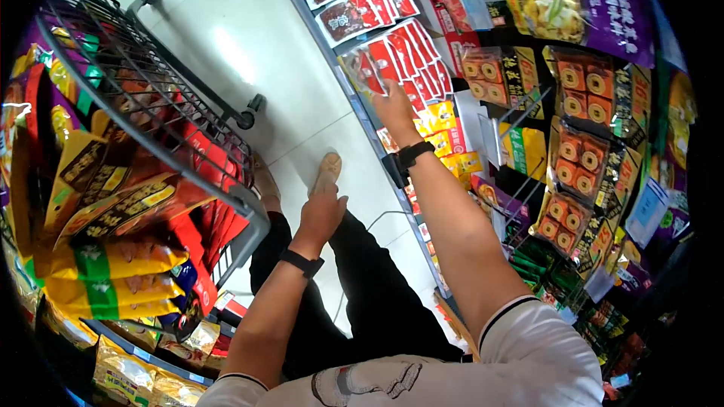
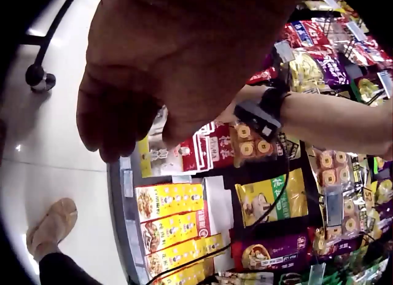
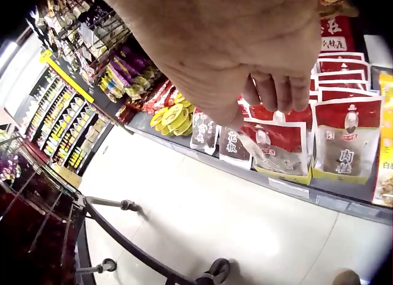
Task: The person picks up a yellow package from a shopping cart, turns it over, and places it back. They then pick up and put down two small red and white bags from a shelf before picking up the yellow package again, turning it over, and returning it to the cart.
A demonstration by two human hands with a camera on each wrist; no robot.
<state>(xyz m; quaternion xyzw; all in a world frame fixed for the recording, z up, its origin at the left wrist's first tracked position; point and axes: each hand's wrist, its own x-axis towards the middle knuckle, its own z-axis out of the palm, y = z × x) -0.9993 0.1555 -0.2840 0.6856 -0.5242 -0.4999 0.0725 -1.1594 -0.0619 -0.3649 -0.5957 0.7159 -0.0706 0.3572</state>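
My right hand [image 1: 395,113] reaches to the front of the shelf and pinches the top of a red-and-clear spice packet [image 3: 276,148] between thumb and fingers. Brownish contents show through its window. Directly beside it stands a row of similar red-topped packets [image 3: 350,128], packed upright one behind another. My left hand [image 1: 323,215] hangs over my legs, its fingers loosely curled and holding nothing. In the left wrist view that hand [image 2: 166,64] looms dark in front of the shelf.
A wire shopping cart [image 1: 162,139] piled with bagged goods [image 1: 121,271] stands to my left. Yellow spice boxes [image 2: 175,226] line the shelf's near edge. Hanging packs of round reddish pieces [image 1: 577,158] are farther right. A thin dark cable [image 2: 245,223] crosses the left wrist view.
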